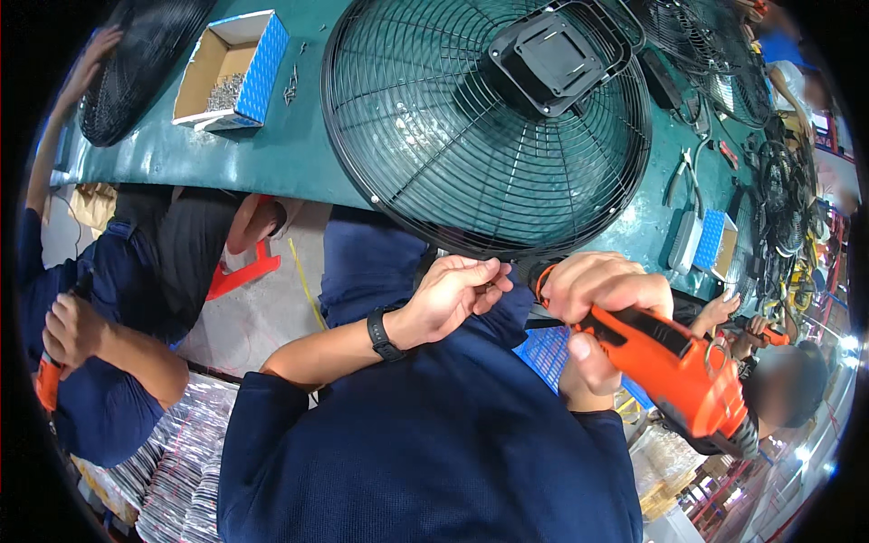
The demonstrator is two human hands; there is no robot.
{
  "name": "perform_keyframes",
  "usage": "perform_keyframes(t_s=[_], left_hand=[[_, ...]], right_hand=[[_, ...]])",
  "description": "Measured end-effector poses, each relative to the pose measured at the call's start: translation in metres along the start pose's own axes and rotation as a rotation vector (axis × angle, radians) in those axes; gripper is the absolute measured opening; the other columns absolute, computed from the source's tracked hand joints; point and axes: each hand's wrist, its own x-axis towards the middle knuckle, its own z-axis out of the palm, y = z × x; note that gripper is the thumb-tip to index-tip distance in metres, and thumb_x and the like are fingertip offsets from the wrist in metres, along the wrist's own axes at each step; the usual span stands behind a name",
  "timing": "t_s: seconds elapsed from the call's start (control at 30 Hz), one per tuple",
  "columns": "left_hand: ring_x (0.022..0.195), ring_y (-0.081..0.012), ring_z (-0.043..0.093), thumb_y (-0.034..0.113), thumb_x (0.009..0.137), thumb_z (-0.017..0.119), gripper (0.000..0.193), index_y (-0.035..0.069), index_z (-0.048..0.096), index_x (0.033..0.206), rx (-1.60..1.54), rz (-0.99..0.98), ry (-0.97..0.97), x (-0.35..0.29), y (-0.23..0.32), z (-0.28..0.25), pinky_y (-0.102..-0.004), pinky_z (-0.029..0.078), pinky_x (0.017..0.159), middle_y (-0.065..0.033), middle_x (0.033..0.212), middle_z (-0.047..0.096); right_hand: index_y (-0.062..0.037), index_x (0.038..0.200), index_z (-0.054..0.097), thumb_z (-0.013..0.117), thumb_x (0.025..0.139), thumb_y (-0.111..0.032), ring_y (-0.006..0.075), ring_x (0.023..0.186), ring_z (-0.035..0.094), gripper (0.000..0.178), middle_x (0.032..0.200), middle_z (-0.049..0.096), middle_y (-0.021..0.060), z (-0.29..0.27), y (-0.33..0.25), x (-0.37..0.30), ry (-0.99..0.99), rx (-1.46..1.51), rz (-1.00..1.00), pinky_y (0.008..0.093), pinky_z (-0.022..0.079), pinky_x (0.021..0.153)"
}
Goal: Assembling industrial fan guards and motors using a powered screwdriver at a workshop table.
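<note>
A big round black fan grille (pixel 453 136) lies flat on the green table (pixel 272 154), with a square black mounting plate (pixel 552 56) at its centre. My left hand (pixel 453 294), with a black watch on the wrist, has its fingers pinched together at the near rim of the grille. Whether a small part sits between the fingertips is hidden. Just to the right, my right hand (pixel 602 294) grips an orange power screwdriver (pixel 679 371). Its nose points at the same spot on the rim, and its body slants down to the right.
A blue-and-white box of screws (pixel 231 68) stands at the back left, beside another grille (pixel 136 63) that a co-worker's arm (pixel 54 118) reaches. More grilles (pixel 715 54), pliers (pixel 683 172) and a small blue box (pixel 715 244) lie to the right. Co-workers with orange tools sit left (pixel 72 335) and right (pixel 769 337).
</note>
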Motion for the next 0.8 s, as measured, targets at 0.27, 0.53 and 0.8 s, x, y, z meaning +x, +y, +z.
perform_keyframes(t_s=[0.27,0.53,0.8], left_hand=[[0.072,-0.0109,0.057,0.019,0.093,0.053,0.026,-0.004,0.059,0.105,0.092,0.046,-0.043,-0.004,0.006,-0.010,-0.0214,0.044,0.060,-0.0095,0.087,0.064],[0.070,-0.0096,0.056,0.013,0.091,0.053,0.025,-0.004,0.058,0.109,0.368,0.344,0.249,-0.044,0.032,0.001,-0.0196,0.042,0.057,-0.0097,0.088,0.065],[0.067,-0.0081,0.046,0.013,0.090,0.052,0.037,-0.007,0.050,0.120,0.329,1.006,0.478,-0.059,0.093,-0.043,-0.0205,0.036,0.054,-0.0026,0.081,0.053]], right_hand=[[-0.0045,0.106,0.042,0.067,0.078,-0.010,0.0229,0.067,0.054,0.039,0.078,0.053,0.0110,-0.004,0.002,-0.016,0.329,0.139,0.033,0.0362,0.048,0.061],[-0.0009,0.101,0.051,0.055,0.072,-0.010,0.0238,0.051,0.058,0.031,0.097,0.062,0.0206,-0.120,0.007,-0.053,0.931,0.140,0.328,0.0383,0.050,0.049],[-0.0036,0.121,0.043,0.057,0.069,-0.011,0.0240,0.047,0.058,0.054,0.122,0.052,0.0064,-0.171,0.071,-0.083,0.878,0.592,0.480,0.0389,0.050,0.046]])
